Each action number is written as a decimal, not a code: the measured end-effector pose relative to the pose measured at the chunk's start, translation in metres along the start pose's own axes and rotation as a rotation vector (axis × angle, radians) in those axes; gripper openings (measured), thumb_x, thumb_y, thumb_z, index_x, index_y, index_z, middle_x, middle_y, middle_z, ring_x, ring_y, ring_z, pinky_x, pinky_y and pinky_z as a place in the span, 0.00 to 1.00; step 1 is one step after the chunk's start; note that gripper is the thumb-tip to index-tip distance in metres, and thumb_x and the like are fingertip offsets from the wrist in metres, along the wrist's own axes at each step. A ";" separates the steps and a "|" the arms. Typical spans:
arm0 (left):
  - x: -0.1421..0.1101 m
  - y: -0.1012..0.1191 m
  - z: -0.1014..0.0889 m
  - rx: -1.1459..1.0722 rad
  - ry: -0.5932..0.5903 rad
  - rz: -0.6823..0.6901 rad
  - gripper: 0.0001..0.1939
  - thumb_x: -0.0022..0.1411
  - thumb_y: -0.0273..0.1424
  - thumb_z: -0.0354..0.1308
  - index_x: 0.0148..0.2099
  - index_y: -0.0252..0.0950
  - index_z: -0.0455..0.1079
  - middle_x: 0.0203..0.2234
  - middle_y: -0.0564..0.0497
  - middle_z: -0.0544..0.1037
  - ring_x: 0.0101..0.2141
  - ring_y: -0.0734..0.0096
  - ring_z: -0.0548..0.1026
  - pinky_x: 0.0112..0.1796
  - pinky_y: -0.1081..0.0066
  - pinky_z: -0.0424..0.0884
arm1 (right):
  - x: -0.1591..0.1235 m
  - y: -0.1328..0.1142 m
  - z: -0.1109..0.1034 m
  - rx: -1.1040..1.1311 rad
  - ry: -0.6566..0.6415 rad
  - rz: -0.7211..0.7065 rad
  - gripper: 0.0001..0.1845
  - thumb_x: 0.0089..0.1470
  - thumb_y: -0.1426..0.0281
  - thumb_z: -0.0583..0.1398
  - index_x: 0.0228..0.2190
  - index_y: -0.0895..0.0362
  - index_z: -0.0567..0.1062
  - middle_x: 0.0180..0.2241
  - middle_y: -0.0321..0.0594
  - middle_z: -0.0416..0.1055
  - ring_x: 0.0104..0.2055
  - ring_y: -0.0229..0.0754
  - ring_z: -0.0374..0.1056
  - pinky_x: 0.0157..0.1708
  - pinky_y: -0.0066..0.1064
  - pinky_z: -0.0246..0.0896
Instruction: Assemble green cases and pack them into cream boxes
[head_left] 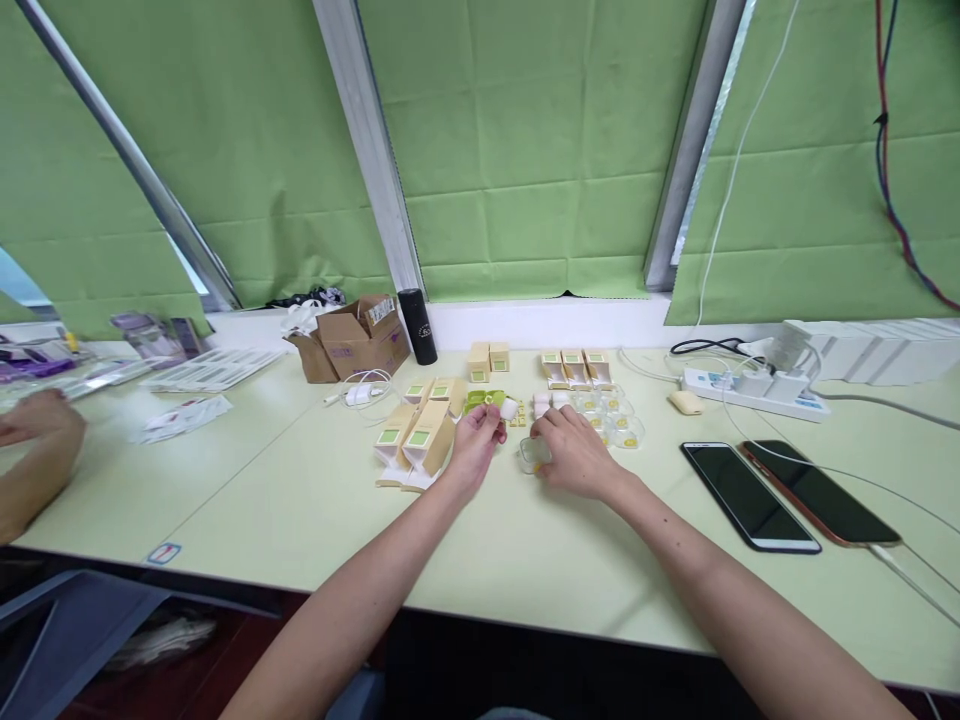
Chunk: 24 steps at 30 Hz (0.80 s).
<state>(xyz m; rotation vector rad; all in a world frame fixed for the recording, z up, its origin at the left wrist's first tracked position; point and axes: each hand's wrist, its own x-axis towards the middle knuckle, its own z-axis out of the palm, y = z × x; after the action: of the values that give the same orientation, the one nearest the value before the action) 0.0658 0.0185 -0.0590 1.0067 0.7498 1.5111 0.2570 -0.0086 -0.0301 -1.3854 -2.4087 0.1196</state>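
My left hand (475,444) is closed in a pinch on a small white block (508,408), held just above the pale green table (300,500). My right hand (571,452) rests on the table with its fingers curled round a small clear round case (532,454). Between and behind the hands lie a green piece (484,400), tiny yellow bits (519,418) and more white blocks (541,402). Tan cartons with green labels (420,435) lie piled left of my left hand. Clear round cases (619,420) sit right of my right hand.
Upright tan cartons (576,366) stand in a row behind. A black cylinder (417,326) and an open cardboard box (352,340) stand at the back left. Two phones (780,494) and a power strip (757,392) lie right. Another person's hand (34,440) rests at the far left.
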 end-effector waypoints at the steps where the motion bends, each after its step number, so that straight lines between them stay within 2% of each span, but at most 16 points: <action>1: 0.001 0.000 -0.001 0.001 0.007 0.010 0.29 0.50 0.54 0.76 0.34 0.33 0.71 0.25 0.55 0.72 0.25 0.80 0.67 0.28 0.75 0.63 | 0.001 0.001 0.004 0.098 0.036 0.029 0.24 0.46 0.72 0.70 0.47 0.58 0.77 0.48 0.51 0.76 0.53 0.58 0.66 0.51 0.45 0.61; 3: 0.002 -0.001 -0.002 -0.004 0.023 0.030 0.29 0.51 0.54 0.75 0.34 0.34 0.72 0.24 0.55 0.71 0.24 0.79 0.66 0.28 0.74 0.63 | 0.003 0.005 0.009 0.390 0.110 0.096 0.24 0.45 0.73 0.70 0.46 0.55 0.75 0.47 0.47 0.76 0.51 0.54 0.68 0.49 0.44 0.63; 5: 0.004 0.000 -0.002 -0.018 0.037 0.050 0.28 0.53 0.54 0.74 0.35 0.34 0.72 0.24 0.55 0.71 0.25 0.78 0.67 0.28 0.74 0.63 | 0.004 0.008 0.012 0.808 0.156 0.120 0.25 0.43 0.71 0.70 0.45 0.52 0.74 0.47 0.43 0.77 0.49 0.51 0.70 0.47 0.42 0.65; 8: 0.005 -0.001 -0.003 -0.046 0.049 0.068 0.28 0.53 0.54 0.74 0.35 0.34 0.72 0.24 0.54 0.71 0.26 0.77 0.68 0.29 0.73 0.64 | 0.001 0.010 0.012 1.480 0.106 0.079 0.26 0.44 0.66 0.73 0.46 0.50 0.76 0.47 0.42 0.78 0.51 0.51 0.73 0.46 0.42 0.69; 11: 0.005 -0.002 -0.003 -0.058 0.052 0.063 0.29 0.52 0.54 0.74 0.35 0.33 0.71 0.25 0.54 0.72 0.26 0.77 0.69 0.29 0.73 0.65 | -0.004 0.009 0.012 1.877 0.030 0.090 0.22 0.51 0.62 0.71 0.48 0.51 0.78 0.45 0.43 0.79 0.50 0.52 0.75 0.51 0.48 0.70; 14: 0.005 -0.004 -0.004 -0.058 0.056 0.054 0.30 0.51 0.55 0.75 0.36 0.32 0.72 0.26 0.54 0.72 0.26 0.77 0.69 0.29 0.72 0.66 | -0.006 0.009 0.018 2.040 0.000 0.168 0.19 0.57 0.60 0.67 0.48 0.53 0.79 0.41 0.43 0.80 0.47 0.52 0.77 0.51 0.49 0.71; 18: 0.004 -0.003 -0.003 -0.049 0.050 0.046 0.31 0.51 0.56 0.74 0.36 0.32 0.72 0.26 0.54 0.72 0.26 0.77 0.69 0.30 0.73 0.66 | -0.004 0.010 0.025 2.153 -0.004 0.250 0.19 0.59 0.61 0.64 0.50 0.55 0.78 0.34 0.42 0.79 0.41 0.51 0.77 0.47 0.46 0.73; 21: 0.003 -0.002 -0.002 -0.034 0.047 0.041 0.31 0.49 0.56 0.74 0.35 0.33 0.72 0.26 0.54 0.73 0.26 0.77 0.69 0.29 0.73 0.66 | -0.004 0.008 0.027 2.179 -0.008 0.260 0.20 0.60 0.61 0.63 0.52 0.54 0.76 0.35 0.41 0.79 0.38 0.49 0.77 0.47 0.47 0.74; 24: 0.002 -0.002 -0.001 -0.017 0.050 0.039 0.31 0.49 0.57 0.74 0.34 0.33 0.72 0.26 0.54 0.73 0.26 0.77 0.69 0.29 0.73 0.67 | -0.006 0.004 0.025 2.134 0.010 0.222 0.22 0.59 0.61 0.66 0.53 0.50 0.75 0.35 0.38 0.79 0.39 0.48 0.78 0.51 0.49 0.73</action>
<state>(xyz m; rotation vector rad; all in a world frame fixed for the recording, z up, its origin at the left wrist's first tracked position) 0.0659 0.0210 -0.0607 0.9792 0.7548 1.5788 0.2545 -0.0090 -0.0564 -0.3731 -0.7811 1.8730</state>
